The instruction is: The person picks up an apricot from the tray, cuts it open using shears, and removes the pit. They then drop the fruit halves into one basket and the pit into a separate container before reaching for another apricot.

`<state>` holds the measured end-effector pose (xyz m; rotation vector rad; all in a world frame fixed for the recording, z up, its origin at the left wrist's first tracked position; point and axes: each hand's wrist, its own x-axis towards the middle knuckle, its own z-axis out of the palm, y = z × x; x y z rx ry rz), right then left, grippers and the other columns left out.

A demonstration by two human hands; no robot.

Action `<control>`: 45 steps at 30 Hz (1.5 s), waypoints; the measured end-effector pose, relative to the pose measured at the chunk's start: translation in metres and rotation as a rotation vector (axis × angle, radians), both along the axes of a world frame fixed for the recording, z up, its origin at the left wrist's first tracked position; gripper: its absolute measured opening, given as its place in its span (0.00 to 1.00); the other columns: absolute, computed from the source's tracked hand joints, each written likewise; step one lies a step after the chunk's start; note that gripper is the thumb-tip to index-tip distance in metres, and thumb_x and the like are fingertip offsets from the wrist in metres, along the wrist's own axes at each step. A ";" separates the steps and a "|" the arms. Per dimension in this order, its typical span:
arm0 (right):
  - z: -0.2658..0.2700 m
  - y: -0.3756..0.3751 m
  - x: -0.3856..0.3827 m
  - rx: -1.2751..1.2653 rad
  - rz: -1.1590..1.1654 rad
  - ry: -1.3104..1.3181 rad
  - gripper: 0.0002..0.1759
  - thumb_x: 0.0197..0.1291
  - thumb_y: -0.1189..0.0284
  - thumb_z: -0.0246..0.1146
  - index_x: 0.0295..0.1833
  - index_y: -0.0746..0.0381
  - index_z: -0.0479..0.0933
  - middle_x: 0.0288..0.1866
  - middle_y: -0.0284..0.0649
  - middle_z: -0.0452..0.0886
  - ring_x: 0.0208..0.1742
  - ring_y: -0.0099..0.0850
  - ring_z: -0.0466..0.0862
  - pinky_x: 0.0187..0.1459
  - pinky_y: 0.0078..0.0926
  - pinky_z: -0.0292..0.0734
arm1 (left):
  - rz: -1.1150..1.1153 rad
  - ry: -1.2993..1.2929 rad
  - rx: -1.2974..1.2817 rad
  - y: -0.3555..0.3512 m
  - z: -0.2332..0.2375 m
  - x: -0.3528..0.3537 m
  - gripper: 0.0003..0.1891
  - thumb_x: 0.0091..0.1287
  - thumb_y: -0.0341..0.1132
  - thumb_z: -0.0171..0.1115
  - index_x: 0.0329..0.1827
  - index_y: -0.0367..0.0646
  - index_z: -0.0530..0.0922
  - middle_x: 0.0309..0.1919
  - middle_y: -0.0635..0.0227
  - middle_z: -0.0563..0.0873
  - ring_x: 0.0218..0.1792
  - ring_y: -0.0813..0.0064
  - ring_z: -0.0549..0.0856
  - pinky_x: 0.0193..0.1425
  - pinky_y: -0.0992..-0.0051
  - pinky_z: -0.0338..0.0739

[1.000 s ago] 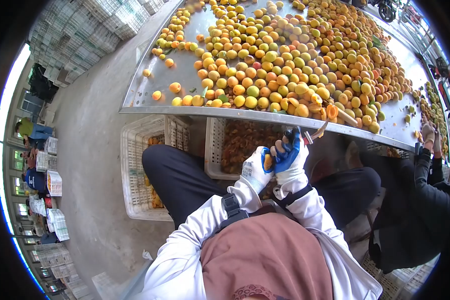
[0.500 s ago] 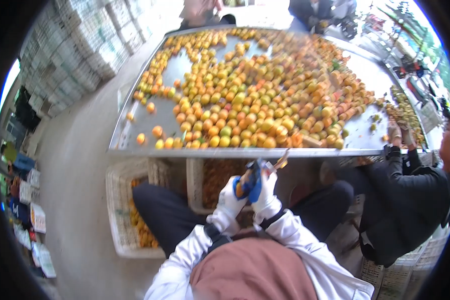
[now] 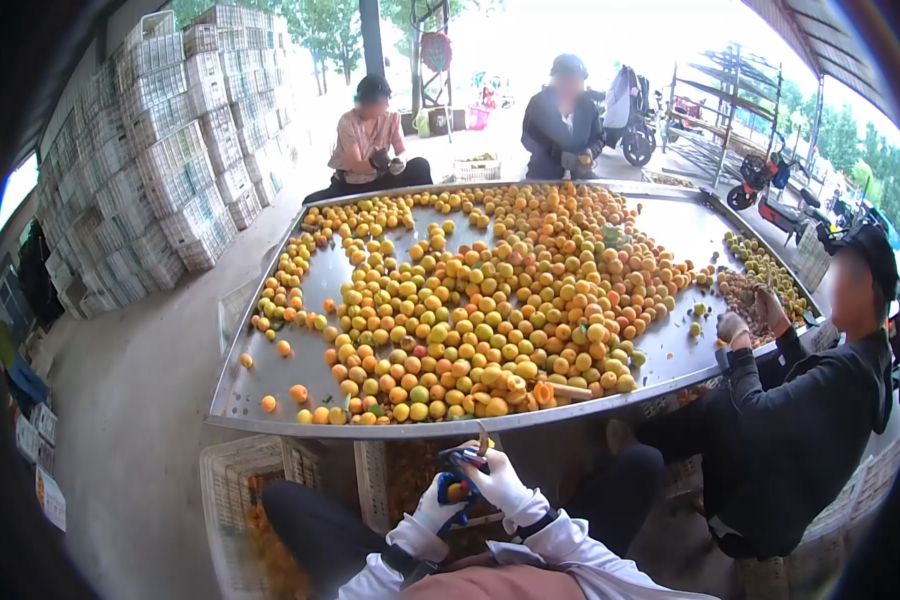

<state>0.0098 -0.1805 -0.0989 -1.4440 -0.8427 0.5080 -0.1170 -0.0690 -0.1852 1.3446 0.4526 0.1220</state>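
Both my hands meet in front of the table's near edge, in white gloves with blue palms. My left hand [image 3: 436, 511] is closed around an apricot [image 3: 457, 492], only partly visible between the fingers. Right beside it, my right hand [image 3: 503, 482] grips a small tool with a thin, curved, brownish blade [image 3: 484, 438] pointing up; its handle is hidden in the glove. Just beyond, a large heap of yellow-orange apricots [image 3: 470, 330] covers much of the metal table [image 3: 270, 425]. Split apricot pieces [image 3: 542, 394] lie near the front edge beside a pale stick [image 3: 571, 391].
White plastic crates [image 3: 215, 500] with fruit stand beneath the table's front edge, by my knees. A person in dark clothes [image 3: 805, 430] works at the right with both hands at small dark pieces [image 3: 745, 295]. Two people sit across the table. Stacked crates [image 3: 185, 170] rise at the left.
My view has tilted up, bringing the people opposite into sight. My hands stay close together; the apricot in my left hand shows more clearly now.
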 end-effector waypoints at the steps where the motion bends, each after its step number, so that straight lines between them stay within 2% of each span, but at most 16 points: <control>1: -0.001 -0.002 0.000 -0.045 -0.008 0.155 0.11 0.70 0.73 0.62 0.53 0.66 0.82 0.37 0.33 0.84 0.36 0.23 0.83 0.42 0.21 0.79 | -0.023 0.040 -0.016 0.002 0.000 0.002 0.22 0.64 0.25 0.70 0.59 0.45 0.73 0.43 0.66 0.84 0.31 0.79 0.84 0.30 0.77 0.81; 9: -0.043 0.017 0.011 0.087 -0.131 0.517 0.10 0.67 0.72 0.67 0.47 0.67 0.81 0.29 0.33 0.81 0.27 0.22 0.81 0.29 0.23 0.77 | 0.045 -0.075 0.450 -0.006 -0.006 0.013 0.20 0.62 0.25 0.72 0.56 0.43 0.75 0.39 0.68 0.84 0.29 0.80 0.83 0.35 0.76 0.81; 11: -0.016 0.015 0.013 0.199 -0.192 0.918 0.14 0.70 0.67 0.64 0.31 0.58 0.72 0.17 0.30 0.66 0.15 0.25 0.68 0.18 0.27 0.65 | -0.011 0.002 0.071 -0.006 0.008 0.007 0.20 0.63 0.26 0.71 0.57 0.41 0.76 0.39 0.69 0.83 0.33 0.81 0.83 0.36 0.76 0.81; 14: -0.026 0.012 0.021 0.433 -0.187 1.004 0.16 0.69 0.63 0.65 0.30 0.56 0.69 0.17 0.29 0.64 0.14 0.25 0.65 0.17 0.27 0.62 | 0.079 -0.108 -0.202 -0.015 0.031 0.014 0.13 0.73 0.35 0.65 0.55 0.41 0.78 0.40 0.70 0.83 0.34 0.82 0.81 0.39 0.79 0.79; 16: -0.017 0.012 0.017 0.517 -0.172 0.970 0.16 0.68 0.61 0.66 0.32 0.56 0.71 0.18 0.30 0.66 0.15 0.25 0.66 0.17 0.26 0.63 | 0.013 -0.196 0.420 -0.004 -0.004 0.023 0.08 0.78 0.38 0.58 0.46 0.43 0.79 0.37 0.75 0.81 0.34 0.84 0.77 0.42 0.83 0.75; 18: -0.019 0.012 0.012 0.468 -0.219 0.868 0.16 0.69 0.60 0.65 0.33 0.57 0.72 0.18 0.30 0.67 0.15 0.24 0.67 0.18 0.26 0.64 | 0.206 -0.100 -0.501 -0.017 0.028 0.033 0.13 0.79 0.45 0.55 0.45 0.46 0.80 0.31 0.74 0.83 0.29 0.81 0.80 0.33 0.79 0.75; 20: -0.022 0.013 0.009 0.462 -0.217 0.822 0.15 0.70 0.61 0.65 0.35 0.59 0.74 0.19 0.31 0.68 0.16 0.24 0.68 0.19 0.25 0.65 | 0.234 0.037 -0.517 -0.014 0.033 0.036 0.16 0.78 0.50 0.56 0.46 0.48 0.82 0.31 0.73 0.84 0.27 0.79 0.81 0.28 0.76 0.75; 22: -0.028 0.011 0.007 0.466 -0.211 0.745 0.15 0.72 0.63 0.63 0.36 0.62 0.74 0.20 0.32 0.70 0.17 0.24 0.70 0.19 0.24 0.66 | 0.209 -0.002 -0.141 -0.018 0.033 0.034 0.19 0.77 0.54 0.56 0.47 0.47 0.84 0.31 0.72 0.84 0.24 0.78 0.80 0.24 0.75 0.74; 25: -0.028 0.007 0.006 0.386 -0.224 0.721 0.16 0.73 0.63 0.61 0.39 0.66 0.76 0.22 0.34 0.72 0.18 0.25 0.73 0.19 0.24 0.70 | 0.118 0.228 -0.215 -0.016 0.051 0.036 0.20 0.82 0.46 0.46 0.45 0.40 0.79 0.30 0.70 0.82 0.22 0.80 0.79 0.24 0.75 0.73; 29: -0.036 0.001 0.012 0.577 -0.208 0.945 0.14 0.73 0.65 0.60 0.39 0.66 0.74 0.21 0.37 0.74 0.17 0.29 0.72 0.19 0.26 0.68 | 0.182 0.173 -0.272 -0.021 0.011 0.042 0.13 0.78 0.40 0.54 0.40 0.40 0.77 0.27 0.67 0.81 0.21 0.72 0.79 0.25 0.71 0.72; 33: -0.040 -0.005 0.025 0.603 -0.276 1.168 0.12 0.75 0.63 0.57 0.41 0.60 0.75 0.21 0.33 0.68 0.16 0.27 0.67 0.19 0.29 0.62 | 0.240 0.004 -0.121 -0.024 0.001 0.051 0.17 0.77 0.41 0.57 0.26 0.48 0.75 0.19 0.76 0.75 0.16 0.86 0.69 0.20 0.81 0.61; 34: -0.041 -0.006 0.027 0.606 -0.284 1.170 0.12 0.75 0.63 0.57 0.41 0.60 0.75 0.21 0.33 0.68 0.16 0.27 0.67 0.19 0.29 0.62 | 0.186 0.058 0.041 -0.023 0.001 0.050 0.07 0.65 0.33 0.63 0.31 0.43 0.75 0.22 0.67 0.76 0.20 0.69 0.74 0.24 0.71 0.67; 35: -0.043 -0.008 0.029 0.620 -0.257 1.245 0.12 0.75 0.62 0.56 0.42 0.58 0.75 0.20 0.31 0.66 0.16 0.26 0.65 0.19 0.29 0.60 | 0.131 0.112 0.202 -0.023 0.001 0.050 0.11 0.53 0.25 0.69 0.37 0.38 0.75 0.25 0.58 0.77 0.24 0.53 0.80 0.27 0.62 0.73; 39: -0.059 -0.010 0.031 0.702 -0.179 1.380 0.12 0.77 0.60 0.52 0.46 0.53 0.76 0.18 0.26 0.60 0.15 0.24 0.59 0.20 0.27 0.56 | 0.083 -0.070 0.387 -0.021 0.011 0.050 0.14 0.52 0.28 0.71 0.37 0.37 0.75 0.26 0.56 0.79 0.26 0.51 0.81 0.29 0.61 0.74; 41: -0.062 -0.010 0.030 0.701 -0.200 1.399 0.13 0.77 0.59 0.51 0.45 0.53 0.76 0.18 0.25 0.60 0.15 0.24 0.59 0.21 0.27 0.56 | 0.002 -0.312 0.855 -0.016 0.017 0.050 0.14 0.53 0.30 0.73 0.38 0.38 0.76 0.26 0.56 0.79 0.27 0.50 0.82 0.30 0.62 0.75; 45: -0.061 -0.010 0.027 0.687 -0.232 1.417 0.16 0.77 0.57 0.50 0.40 0.53 0.78 0.17 0.24 0.59 0.16 0.22 0.59 0.22 0.26 0.56 | 0.073 -0.354 0.892 -0.018 0.017 0.048 0.16 0.51 0.30 0.74 0.40 0.38 0.77 0.28 0.55 0.81 0.28 0.48 0.82 0.32 0.62 0.77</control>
